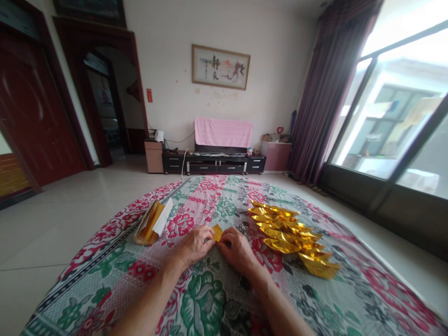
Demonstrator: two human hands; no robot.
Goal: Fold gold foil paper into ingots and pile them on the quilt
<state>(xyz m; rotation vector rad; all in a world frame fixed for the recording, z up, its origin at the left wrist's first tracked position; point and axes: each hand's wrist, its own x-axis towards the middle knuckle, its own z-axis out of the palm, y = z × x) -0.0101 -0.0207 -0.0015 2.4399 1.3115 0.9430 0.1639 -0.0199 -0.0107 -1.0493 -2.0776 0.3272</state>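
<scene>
Between my two hands, over the middle of the flowered tablecloth, is a small piece of gold paper point(217, 232). My left hand point(198, 243) pinches its left side with fingers curled. On the other side my right hand point(237, 248) is closed on its lower right edge, thumb and fingers together. The fingertips partly cover the paper. Several folded gold paper pieces point(280, 231), boat-like in shape, lie in overlapping rows to the right of my right hand. A curled stack of gold and white paper sheets point(153, 224) rests to the left of my left hand.
The round table bears a red, green and grey flowered cloth point(203, 303). Beyond it stand a low black cabinet point(217, 166) and something draped with a pink cloth point(224, 132). A purple curtain point(324, 88) and large windows are on the right.
</scene>
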